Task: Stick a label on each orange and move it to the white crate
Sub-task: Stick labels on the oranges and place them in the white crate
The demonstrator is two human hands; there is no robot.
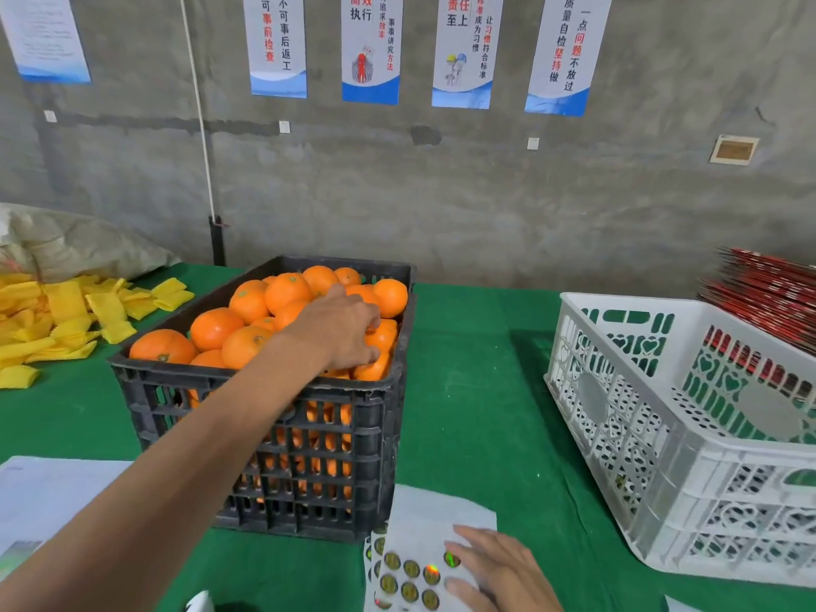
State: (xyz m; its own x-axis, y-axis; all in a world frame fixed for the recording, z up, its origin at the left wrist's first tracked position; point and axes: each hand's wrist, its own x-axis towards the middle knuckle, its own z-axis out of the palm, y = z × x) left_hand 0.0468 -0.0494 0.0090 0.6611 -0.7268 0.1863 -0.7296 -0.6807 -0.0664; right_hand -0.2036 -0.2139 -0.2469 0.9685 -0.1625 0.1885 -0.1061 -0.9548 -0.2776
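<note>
Reaching into the black crate with your left hand.
Its fingers curl round an orange; right hand lies flat, fingers spread, on the label sheet.

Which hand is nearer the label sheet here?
Right. The right hand rests on the label sheet, fingers over the stickers. The left hand is farther off, reaching into the black crate onto the oranges.

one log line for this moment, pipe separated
left hand reaching among oranges in black plastic crate | right hand on round-sticker label sheet | white plastic crate empty
</note>
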